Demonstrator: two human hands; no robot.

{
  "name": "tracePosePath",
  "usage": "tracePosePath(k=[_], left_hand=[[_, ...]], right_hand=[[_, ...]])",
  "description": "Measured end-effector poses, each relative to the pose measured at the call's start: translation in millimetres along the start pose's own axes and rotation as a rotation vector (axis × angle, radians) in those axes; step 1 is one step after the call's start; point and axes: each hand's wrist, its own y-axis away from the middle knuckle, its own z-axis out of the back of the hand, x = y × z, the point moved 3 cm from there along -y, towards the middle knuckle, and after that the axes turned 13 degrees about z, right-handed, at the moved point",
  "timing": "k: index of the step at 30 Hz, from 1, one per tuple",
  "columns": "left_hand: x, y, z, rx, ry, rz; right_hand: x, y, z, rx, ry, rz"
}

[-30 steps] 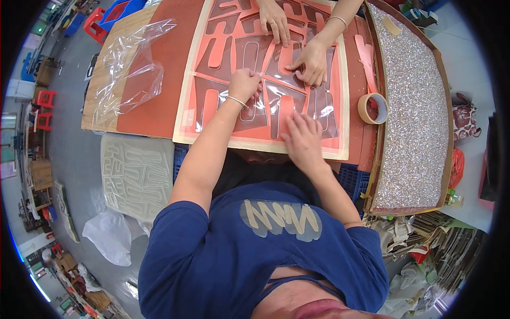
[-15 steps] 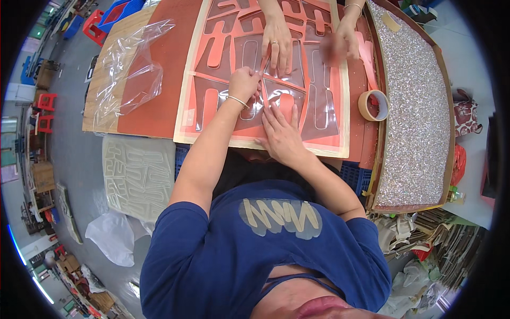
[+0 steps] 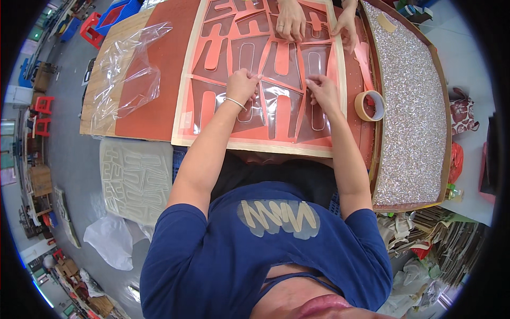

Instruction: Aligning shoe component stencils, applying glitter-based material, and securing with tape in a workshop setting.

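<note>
Your left hand (image 3: 241, 85) and right hand (image 3: 321, 90) sit side by side on the orange die-cut sheet (image 3: 265, 74), each with fingertips pinched together on the upper edge of a clear film strip (image 3: 279, 103) that lies across the cut shapes in the middle of the sheet. The sheet rests on a tan backing board (image 3: 255, 144) over the red-brown table (image 3: 159, 69). Judging from the pose, you are laying or lifting the film; keep both pinches level and the film taut between them so it does not crease or trap air. Pull evenly, low to the surface, and press from the centre outward. Across the table a co-worker's hands (image 3: 291, 21) press flat on the far shapes, so match your tension to theirs and do not drag the sheet toward you. The tape roll (image 3: 370, 105) stands just beside your right wrist; mind you don't knock it. Loose plastic wrap (image 3: 127, 74) lies well apart on the left, and a glitter panel (image 3: 411, 106) runs along the right.
</note>
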Motion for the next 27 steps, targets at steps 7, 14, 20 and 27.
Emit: tracePosePath(k=[7,14,20,27], left_hand=[[0.3,-2.2,1.3,0.031,-0.022,0.030],[1.1,-2.9,0.9,0.039,0.008,0.031],[1.9,-3.8,1.4,0.016,0.003,0.021],[2.6,-3.8,0.7,0.039,0.016,0.013]], right_hand=[[7.5,0.6,-3.9,0.031,0.080,-0.012],[12.6,4.8,-7.4,-0.064,0.360,0.199],[18.6,40.3,-17.0,-0.073,0.593,0.665],[20.0,79.4,-32.6,-0.065,0.784,0.848]])
